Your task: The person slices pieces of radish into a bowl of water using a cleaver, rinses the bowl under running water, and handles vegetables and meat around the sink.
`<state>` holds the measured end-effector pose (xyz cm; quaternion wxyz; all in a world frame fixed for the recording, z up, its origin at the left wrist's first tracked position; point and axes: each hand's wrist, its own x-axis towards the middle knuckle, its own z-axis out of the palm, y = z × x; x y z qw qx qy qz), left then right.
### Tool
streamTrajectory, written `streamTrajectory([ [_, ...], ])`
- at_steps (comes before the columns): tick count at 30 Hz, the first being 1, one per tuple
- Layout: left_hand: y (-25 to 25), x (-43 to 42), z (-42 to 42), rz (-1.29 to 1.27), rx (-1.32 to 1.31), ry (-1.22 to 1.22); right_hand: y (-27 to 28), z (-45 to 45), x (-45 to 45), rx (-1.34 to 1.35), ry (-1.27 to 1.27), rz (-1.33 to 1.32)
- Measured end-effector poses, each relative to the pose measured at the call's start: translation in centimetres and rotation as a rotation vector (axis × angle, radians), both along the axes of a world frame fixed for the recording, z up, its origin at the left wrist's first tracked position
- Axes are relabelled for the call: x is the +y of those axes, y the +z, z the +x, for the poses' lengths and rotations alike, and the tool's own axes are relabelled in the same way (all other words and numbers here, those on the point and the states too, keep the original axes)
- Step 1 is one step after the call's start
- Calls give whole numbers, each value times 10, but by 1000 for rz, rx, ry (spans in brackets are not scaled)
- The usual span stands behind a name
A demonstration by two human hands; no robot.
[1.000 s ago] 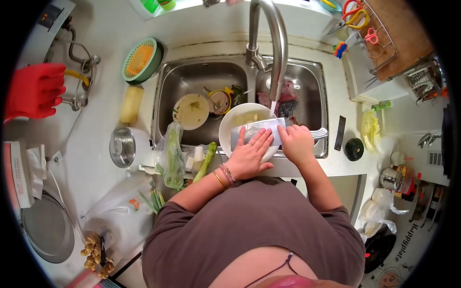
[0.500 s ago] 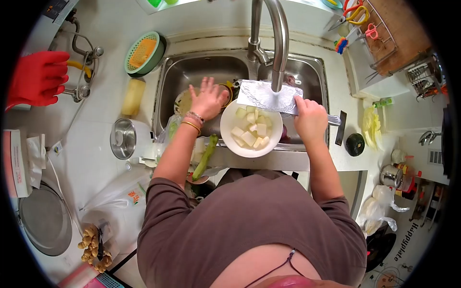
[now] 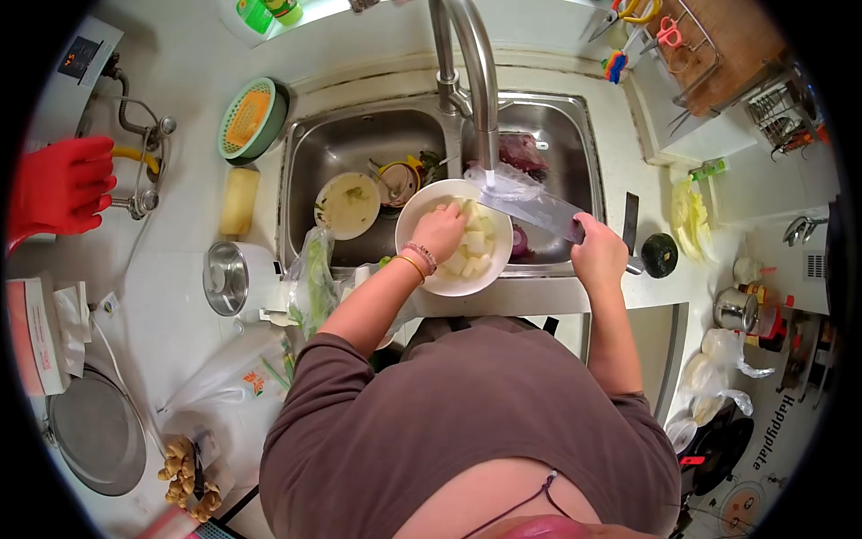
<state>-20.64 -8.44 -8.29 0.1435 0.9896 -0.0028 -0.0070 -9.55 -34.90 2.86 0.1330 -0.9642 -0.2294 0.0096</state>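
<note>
A white bowl (image 3: 420, 262) of pale vegetable chunks (image 3: 478, 241) stands at the front of the sink divider. Inside it is my left hand (image 3: 438, 232), its fingers curled down among the chunks; what they grip is hidden. My right hand (image 3: 598, 251) is closed around the handle of a cleaver (image 3: 544, 214). The wide blade reaches left over the bowl's right rim, under the faucet (image 3: 485, 94), and water splashes over its tip. Beneath and behind the blade, a dark reddish piece, perhaps meat (image 3: 523, 154), lies in the right basin.
In the left basin (image 3: 310, 153) sit a strainer-like plate (image 3: 347, 205) and scraps. A metal pot (image 3: 226, 277), a bagged green vegetable (image 3: 314, 277) and a green colander (image 3: 241, 119) stand left. Right of the sink are a dark round vegetable (image 3: 660, 256) and leaves (image 3: 689, 220).
My left hand has moved from above the left basin, fingers spread, down into the bowl. The cleaver has shifted lower and right, its blade tilted, and the view has shifted slightly.
</note>
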Motion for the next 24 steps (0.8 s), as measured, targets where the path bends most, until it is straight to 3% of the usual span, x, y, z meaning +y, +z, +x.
streamTrajectory([
  [6, 10, 10, -6, -254, 54, 160, -8, 0, -9, 28, 1, 29],
  [9, 24, 13, -3, -806, 280, 451, -9, -1, -12, 42, 24, 34],
  [12, 41, 13, -8, -1631, 308, 568, -9, -2, -13, 159, -13, 93],
  [15, 49, 11, -6, -2067, 181, 443, -6, -5, -14, 291, -45, 221],
  [24, 52, -3, 38, -2533, 273, 190, -19, -9, -35, 358, -91, 426],
])
